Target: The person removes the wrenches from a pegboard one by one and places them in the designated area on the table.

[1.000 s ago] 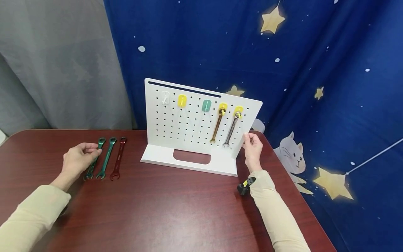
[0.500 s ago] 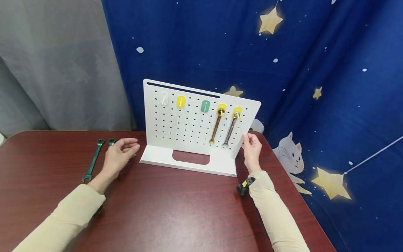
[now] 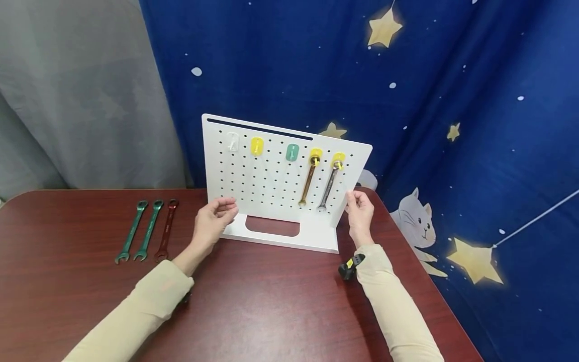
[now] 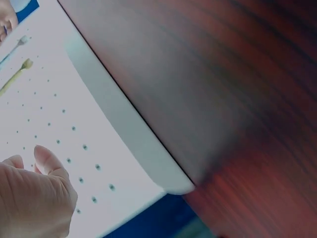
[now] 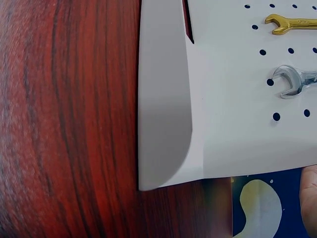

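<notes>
A white pegboard stand (image 3: 251, 176) stands on the table. My right hand (image 3: 361, 215) pinches its right edge, thumb at the front. My left hand (image 3: 212, 223) hovers before the board's lower left part; its fingers bend loosely and nothing shows between them. In the left wrist view, that hand (image 4: 37, 198) is close to the perforated panel; whether it touches cannot be told. A gold wrench (image 3: 307, 185) and a silver wrench (image 3: 327, 188) hang from yellow hooks at the right. Two green wrenches, a left one (image 3: 131, 232) and a right one (image 3: 149, 231), and a red wrench (image 3: 167, 230) lie on the table.
A clear hook (image 3: 232, 142), a yellow hook (image 3: 257, 146) and a green hook (image 3: 292, 152) on the board hold nothing. Behind the dark red table (image 3: 262, 301) hang a grey curtain (image 3: 86, 100) and a blue star-patterned curtain (image 3: 280, 65).
My left hand has moved right, from the leftmost green wrench past the other wrenches to the pegboard. The wrenches stay on the table. My right hand keeps its place at the board's edge.
</notes>
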The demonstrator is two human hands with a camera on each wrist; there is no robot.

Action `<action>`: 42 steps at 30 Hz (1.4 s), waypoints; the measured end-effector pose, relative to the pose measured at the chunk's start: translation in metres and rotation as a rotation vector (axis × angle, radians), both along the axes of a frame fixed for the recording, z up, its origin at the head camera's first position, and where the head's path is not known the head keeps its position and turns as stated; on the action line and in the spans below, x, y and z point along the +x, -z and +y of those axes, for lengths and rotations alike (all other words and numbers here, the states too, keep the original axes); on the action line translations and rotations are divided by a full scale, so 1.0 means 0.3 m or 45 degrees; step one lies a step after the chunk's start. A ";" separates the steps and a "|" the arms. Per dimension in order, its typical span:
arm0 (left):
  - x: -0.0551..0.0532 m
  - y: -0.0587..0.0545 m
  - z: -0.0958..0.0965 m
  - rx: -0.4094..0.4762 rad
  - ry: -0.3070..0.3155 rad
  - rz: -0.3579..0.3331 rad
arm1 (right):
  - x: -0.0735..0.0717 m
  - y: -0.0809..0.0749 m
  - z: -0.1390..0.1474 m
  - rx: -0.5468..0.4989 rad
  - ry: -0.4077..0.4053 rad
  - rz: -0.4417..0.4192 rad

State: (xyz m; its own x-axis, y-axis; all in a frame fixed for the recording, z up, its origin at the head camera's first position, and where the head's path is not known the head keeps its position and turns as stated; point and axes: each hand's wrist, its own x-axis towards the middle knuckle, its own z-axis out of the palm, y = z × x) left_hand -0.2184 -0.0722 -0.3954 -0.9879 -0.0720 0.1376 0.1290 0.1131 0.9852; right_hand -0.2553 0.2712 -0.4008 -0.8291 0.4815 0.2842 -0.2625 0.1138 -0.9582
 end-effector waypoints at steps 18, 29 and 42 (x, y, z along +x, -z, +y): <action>-0.029 -0.014 0.241 0.111 0.031 0.013 | -0.005 -0.006 0.000 -0.020 -0.005 -0.005; -0.043 -0.030 0.345 0.185 0.012 0.037 | -0.002 -0.004 0.000 0.014 0.015 -0.043; -0.071 -0.027 0.447 0.288 -0.017 0.118 | -0.005 0.000 -0.002 -0.008 0.000 -0.009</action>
State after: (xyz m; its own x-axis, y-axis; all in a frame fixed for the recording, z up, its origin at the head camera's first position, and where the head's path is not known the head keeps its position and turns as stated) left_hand -0.2396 0.0619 -0.3872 -0.9704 -0.1244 0.2069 0.2204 -0.1070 0.9695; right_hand -0.2568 0.2705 -0.4008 -0.8309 0.4833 0.2757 -0.2560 0.1077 -0.9606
